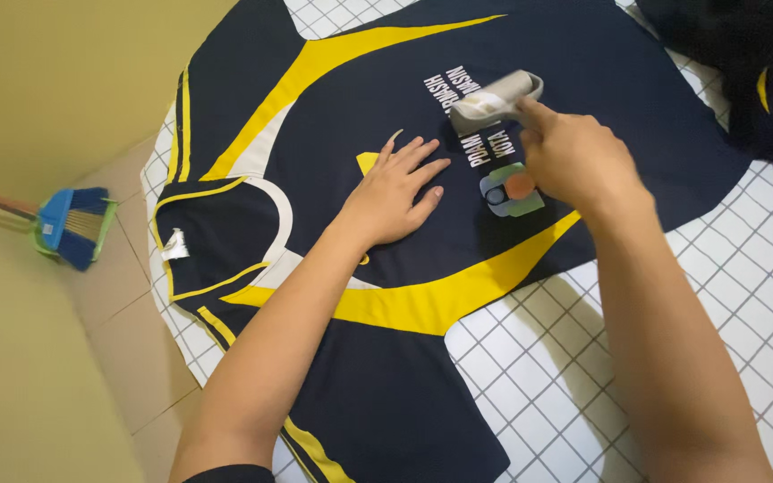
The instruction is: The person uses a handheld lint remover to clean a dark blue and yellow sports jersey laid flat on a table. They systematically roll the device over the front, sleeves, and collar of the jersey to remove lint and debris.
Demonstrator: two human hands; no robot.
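A dark navy jersey (583, 80) with yellow and white stripes lies spread flat on a white checked cloth (744, 259). My left hand (395, 192) rests palm down on the chest of the jersey, fingers apart. My right hand (574, 156) grips the handle of a lint roller (498, 98), whose grey-white roll lies on the white printed lettering. A small green, grey and orange part of the roller handle (513, 192) shows under the hand.
A blue and green broom (73, 225) lies on the tiled floor at the left beside a yellow wall (55, 80). A pile of dark clothing (762, 63) sits at the top right on the checked cloth.
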